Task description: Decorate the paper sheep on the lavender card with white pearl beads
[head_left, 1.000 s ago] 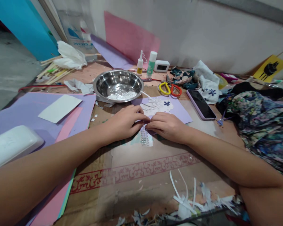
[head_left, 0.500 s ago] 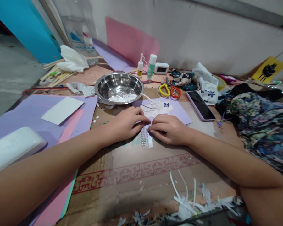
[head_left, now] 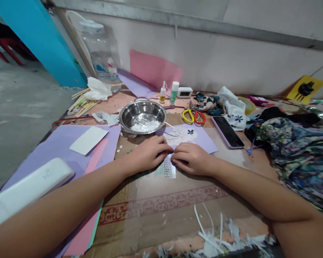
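A small clear strip with rows of pearl beads [head_left: 168,168] lies on the table under my fingertips. My left hand [head_left: 152,152] has its fingers closed at the strip's upper left edge. My right hand [head_left: 191,157] meets it from the right, fingers curled together at the strip's upper right edge. What either pinches, if anything, is too small to tell. Just beyond both hands is a purple sheet [head_left: 206,139] bearing a white piece with a dark flower [head_left: 190,132] and a string of small beads [head_left: 177,132].
A steel bowl [head_left: 142,116] with white bits stands behind my left hand. Scissors [head_left: 193,116], a glue stick [head_left: 174,93], a small bottle [head_left: 162,92] and a phone [head_left: 227,132] lie or stand farther back. Coloured paper [head_left: 54,143] is left, patterned cloth [head_left: 288,143] right.
The camera view has tilted up and shifted a little left, so everything appears lower. Both hands stay at the bead strip with fingers closed.
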Demonstrator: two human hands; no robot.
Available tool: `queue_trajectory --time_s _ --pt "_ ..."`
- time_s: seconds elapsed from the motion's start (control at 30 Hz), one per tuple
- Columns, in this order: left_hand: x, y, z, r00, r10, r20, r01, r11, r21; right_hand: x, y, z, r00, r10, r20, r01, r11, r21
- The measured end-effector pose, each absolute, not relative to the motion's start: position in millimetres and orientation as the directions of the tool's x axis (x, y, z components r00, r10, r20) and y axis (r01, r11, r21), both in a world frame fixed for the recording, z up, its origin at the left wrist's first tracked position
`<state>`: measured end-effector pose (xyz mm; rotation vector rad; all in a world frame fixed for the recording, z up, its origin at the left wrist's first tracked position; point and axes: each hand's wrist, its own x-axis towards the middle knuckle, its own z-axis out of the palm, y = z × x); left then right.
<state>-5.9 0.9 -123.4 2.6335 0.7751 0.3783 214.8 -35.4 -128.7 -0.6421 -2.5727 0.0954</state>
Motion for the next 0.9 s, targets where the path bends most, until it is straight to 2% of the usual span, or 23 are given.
queue_trajectory --time_s 0.13,0.3,0.53,0.63,0.73,0.8,0.9 --pt "-6.7 1.4 -123.2 0.812 0.566 0.143 0.460 -0.771 0.441 213.7 -33.6 -129.0 -0.765 0.475 0.436 0.437 0.879 -0.192" --pt "-8.4 2.6 -121.0 0.799 0.577 0.171 0.462 -0.770 0.440 214.3 -31.2 -129.3 -0.686 0.522 0.508 0.429 0.853 -0.297" --pt "-8.9 4.0 -119.7 0.776 0.591 0.219 0.472 -0.776 0.418 220.3 -31.9 -123.4 -0.493 0.602 0.629 0.442 0.795 -0.415" --pt "-10.3 3.2 -121.2 0.752 0.593 0.289 0.462 -0.786 0.411 220.1 -37.0 -121.3 -0.539 0.506 0.674 0.376 0.860 -0.345" --pt "-13.5 1.9 -119.9 0.726 0.559 0.400 0.430 -0.823 0.370 217.7 -44.0 -121.5 -0.653 0.283 0.703 0.237 0.957 -0.165" --pt "-16.4 1.4 -116.0 0.704 0.525 0.479 0.433 -0.851 0.296 215.8 -46.6 -121.8 -0.690 0.182 0.700 0.178 0.981 -0.079" --pt "-21.8 3.5 -107.5 0.626 0.477 0.617 0.475 -0.861 0.183 214.1 -45.5 -121.0 -0.716 0.177 0.676 0.189 0.980 -0.056"
